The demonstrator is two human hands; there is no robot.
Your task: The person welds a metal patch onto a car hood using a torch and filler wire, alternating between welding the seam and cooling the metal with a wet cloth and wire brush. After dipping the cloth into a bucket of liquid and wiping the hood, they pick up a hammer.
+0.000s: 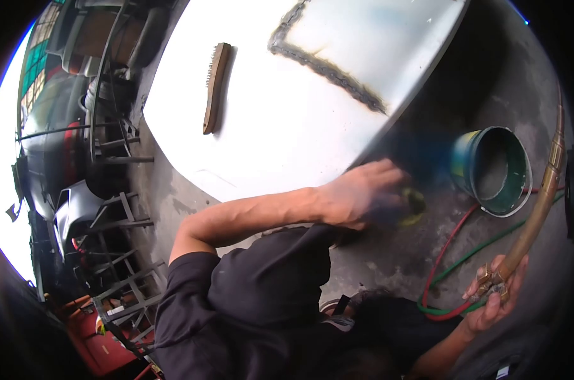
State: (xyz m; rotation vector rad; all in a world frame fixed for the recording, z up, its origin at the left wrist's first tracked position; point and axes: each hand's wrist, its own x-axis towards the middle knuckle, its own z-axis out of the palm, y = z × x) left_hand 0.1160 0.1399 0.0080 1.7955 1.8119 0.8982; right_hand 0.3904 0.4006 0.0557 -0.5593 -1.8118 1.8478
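Observation:
My left hand (pixel 356 195) is in front of the white metal panel's near edge, its fingers curled and smeared by motion. At its fingertips is a blurred yellow-green thing (pixel 413 206) whose kind I cannot make out. On the right, my right hand (pixel 499 294) is closed around the valve end of a brass gas torch (pixel 540 212), whose thin tip points away from me. A red hose (pixel 448 247) and a green hose (pixel 483 253) run from the torch. The white metal panel (pixel 280 126) carries a dark, scorched weld seam (pixel 328 73).
A wooden-handled wire brush (pixel 215 88) lies on the panel. A green bucket (pixel 467 168) lies tipped on the concrete floor, the hoses passing by it. Metal racks (pixel 119 215) and car parts (pixel 78 209) stand at the left, with a red surface (pixel 103 345) below them.

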